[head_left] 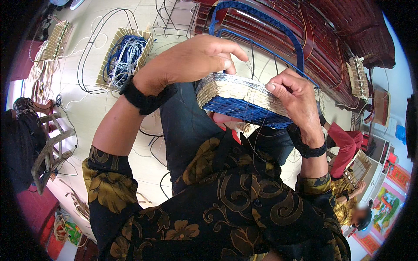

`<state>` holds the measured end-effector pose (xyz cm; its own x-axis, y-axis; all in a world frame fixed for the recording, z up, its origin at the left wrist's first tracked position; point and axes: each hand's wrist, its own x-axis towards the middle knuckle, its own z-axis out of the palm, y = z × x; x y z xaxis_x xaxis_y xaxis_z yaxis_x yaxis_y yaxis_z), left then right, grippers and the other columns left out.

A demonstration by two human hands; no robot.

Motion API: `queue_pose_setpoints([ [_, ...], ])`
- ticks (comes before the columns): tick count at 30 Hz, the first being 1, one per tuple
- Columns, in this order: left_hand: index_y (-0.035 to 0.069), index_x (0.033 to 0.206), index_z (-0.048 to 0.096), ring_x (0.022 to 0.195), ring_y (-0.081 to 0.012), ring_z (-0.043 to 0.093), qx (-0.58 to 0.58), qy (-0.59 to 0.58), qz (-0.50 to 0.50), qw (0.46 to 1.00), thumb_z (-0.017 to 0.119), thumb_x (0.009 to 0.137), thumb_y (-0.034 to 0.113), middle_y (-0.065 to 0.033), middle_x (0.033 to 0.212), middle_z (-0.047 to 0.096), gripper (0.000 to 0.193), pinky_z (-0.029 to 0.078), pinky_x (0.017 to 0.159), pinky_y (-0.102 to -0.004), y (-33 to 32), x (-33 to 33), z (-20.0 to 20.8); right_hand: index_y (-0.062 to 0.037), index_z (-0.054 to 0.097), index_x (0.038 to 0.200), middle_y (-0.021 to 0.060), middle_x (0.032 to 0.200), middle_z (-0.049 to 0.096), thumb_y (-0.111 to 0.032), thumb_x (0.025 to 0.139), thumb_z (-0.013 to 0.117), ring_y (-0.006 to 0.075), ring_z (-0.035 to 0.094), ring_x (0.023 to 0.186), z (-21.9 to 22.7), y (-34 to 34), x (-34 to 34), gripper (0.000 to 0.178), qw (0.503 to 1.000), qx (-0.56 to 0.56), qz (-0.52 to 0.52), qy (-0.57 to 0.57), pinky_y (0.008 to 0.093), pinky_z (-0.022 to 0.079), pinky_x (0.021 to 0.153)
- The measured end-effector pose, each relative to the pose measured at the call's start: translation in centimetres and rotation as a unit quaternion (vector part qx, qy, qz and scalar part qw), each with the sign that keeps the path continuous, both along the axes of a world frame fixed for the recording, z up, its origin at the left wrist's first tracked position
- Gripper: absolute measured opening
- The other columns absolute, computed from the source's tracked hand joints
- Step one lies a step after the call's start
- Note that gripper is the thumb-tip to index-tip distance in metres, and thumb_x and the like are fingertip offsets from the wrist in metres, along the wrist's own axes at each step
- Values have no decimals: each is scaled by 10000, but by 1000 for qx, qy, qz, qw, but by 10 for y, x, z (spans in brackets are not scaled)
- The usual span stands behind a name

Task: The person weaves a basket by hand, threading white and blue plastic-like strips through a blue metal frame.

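Note:
A woven basket (244, 93), cream along the upper side and blue below, is held tilted in front of me above my lap. My right hand (294, 91) grips its right end, thumb pressed on the cream weave. Over its left far edge is my left hand (196, 58), index finger stretched out and the other fingers partly bent, apart from the thumb. A thin dark thread (260, 126) trails down from the basket. Beyond it arches a blue braided handle (261, 9); where its ends join is hidden by my hands.
Beyond stands a dark red wooden bench (278, 35). Left of my arm, a striped basket (104, 71) holds blue and white strands. A wire frame (176, 17) is near the bench, a wooden stool (52, 148) far left. Another person (348, 195) sits at right.

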<state>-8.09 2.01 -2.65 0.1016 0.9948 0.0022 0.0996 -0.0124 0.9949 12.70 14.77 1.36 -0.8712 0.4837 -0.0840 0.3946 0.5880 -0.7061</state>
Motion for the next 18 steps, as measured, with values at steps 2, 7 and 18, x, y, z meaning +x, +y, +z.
queue_pose_setpoints([
  [2,9,1128,531,860,-137,570,11,98,16,995,436,852,63,-80,877,638,296,425,810,-250,2,3,2,-7,631,772,46,671,540,-94,765,650,120,516,617,-1,-1,2,90,1000,1,0,8,247,394,563],
  [7,-1,1090,546,847,-150,590,24,156,25,987,443,828,48,-101,870,637,286,436,798,-263,1,3,7,-3,629,765,53,676,543,-67,749,656,133,517,604,-6,-7,3,72,999,21,-6,40,252,397,550],
  [18,78,851,618,927,-195,570,112,357,143,916,583,743,83,-69,907,634,113,178,1027,-446,-12,28,5,-15,625,719,79,664,503,-100,721,672,188,499,575,-23,-20,-7,96,992,52,-36,113,295,387,515],
])
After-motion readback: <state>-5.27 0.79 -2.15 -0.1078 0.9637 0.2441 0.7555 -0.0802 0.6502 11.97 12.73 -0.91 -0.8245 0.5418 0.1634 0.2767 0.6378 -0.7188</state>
